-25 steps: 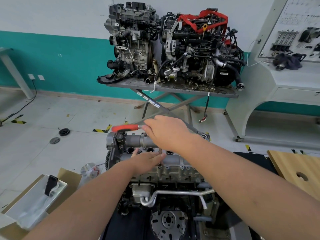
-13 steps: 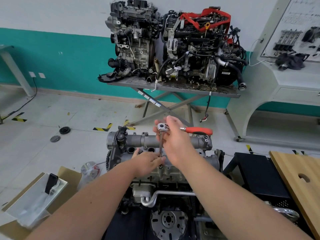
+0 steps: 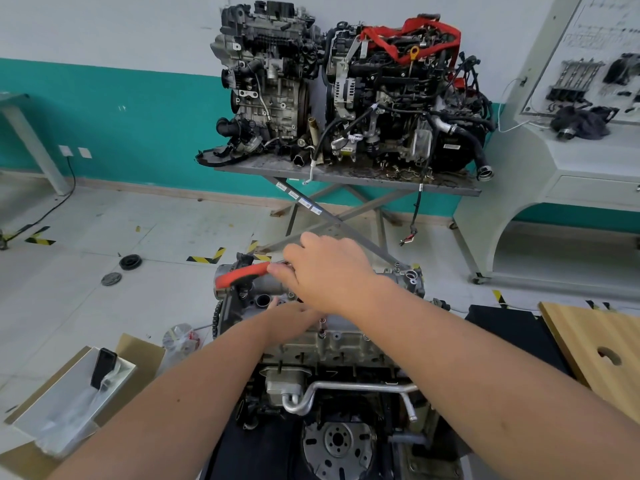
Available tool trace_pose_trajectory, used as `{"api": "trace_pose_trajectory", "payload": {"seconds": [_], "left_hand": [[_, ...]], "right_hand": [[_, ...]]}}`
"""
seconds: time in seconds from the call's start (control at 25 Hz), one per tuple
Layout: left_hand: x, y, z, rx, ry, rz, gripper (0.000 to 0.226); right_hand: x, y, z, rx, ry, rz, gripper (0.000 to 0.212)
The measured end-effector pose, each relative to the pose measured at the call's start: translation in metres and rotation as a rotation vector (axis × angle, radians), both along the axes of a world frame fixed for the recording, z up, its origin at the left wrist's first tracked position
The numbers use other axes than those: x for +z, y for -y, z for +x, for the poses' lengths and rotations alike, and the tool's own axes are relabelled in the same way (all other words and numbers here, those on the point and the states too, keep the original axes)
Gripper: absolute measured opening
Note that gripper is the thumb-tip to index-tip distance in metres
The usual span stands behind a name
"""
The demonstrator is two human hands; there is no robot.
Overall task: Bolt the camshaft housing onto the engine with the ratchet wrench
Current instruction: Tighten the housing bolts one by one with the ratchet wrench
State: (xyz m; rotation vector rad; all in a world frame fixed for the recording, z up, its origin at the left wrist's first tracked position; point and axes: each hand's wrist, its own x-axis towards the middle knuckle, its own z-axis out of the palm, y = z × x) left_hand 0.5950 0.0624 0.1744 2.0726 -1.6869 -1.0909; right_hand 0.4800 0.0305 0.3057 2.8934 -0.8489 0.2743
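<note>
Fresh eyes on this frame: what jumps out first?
Centre frame, the right hand grips a red-handled ratchet wrench over the grey metal camshaft housing of the near engine, while the left hand rests on the housing below it. Behind, two bare engines, one draped with a red strap, sit on a grey folding metal table against the teal-and-white wall.

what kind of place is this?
Likely an auto-mechanics training workshop: two engines sit on a metal stand, a parts display board is at right, and hazard tape marks the floor.
</note>
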Motion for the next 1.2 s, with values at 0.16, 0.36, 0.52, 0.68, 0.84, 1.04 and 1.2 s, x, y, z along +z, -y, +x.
{"api": "trace_pose_trajectory", "payload": {"seconds": [0.16, 0.36, 0.52, 0.68, 0.84, 1.04, 1.2], "left_hand": [[-0.001, -0.003, -0.002, -0.041, 0.038, 0.017, 0.069], [-0.011, -0.002, -0.008, -0.066, 0.164, -0.075, 0.059], [-0.015, -0.001, -0.005, -0.061, 0.146, -0.068, 0.057], [-0.016, 0.002, -0.002, -0.036, 0.125, -0.045, 0.041], [-0.025, -0.001, 0.001, -0.020, 0.165, -0.191, 0.065], [-0.022, 0.009, -0.002, -0.051, 0.275, 0.029, 0.061], [-0.018, 0.006, -0.002, -0.035, 0.199, 0.011, 0.078]], "right_hand": [[0.017, 0.008, 0.007, -0.133, 0.067, 0.509, 0.035], [0.002, -0.001, -0.002, -0.290, 0.900, 1.697, 0.015], [-0.024, 0.001, -0.005, -0.213, 1.410, 1.839, 0.017], [-0.052, -0.006, -0.010, -0.011, 1.041, 0.760, 0.024], [-0.048, 0.004, -0.009, 0.181, 0.585, -0.057, 0.030], [-0.019, 0.002, -0.009, 0.016, 0.135, -0.078, 0.043], [-0.007, 0.006, -0.006, 0.022, 0.030, 0.002, 0.049]]}}
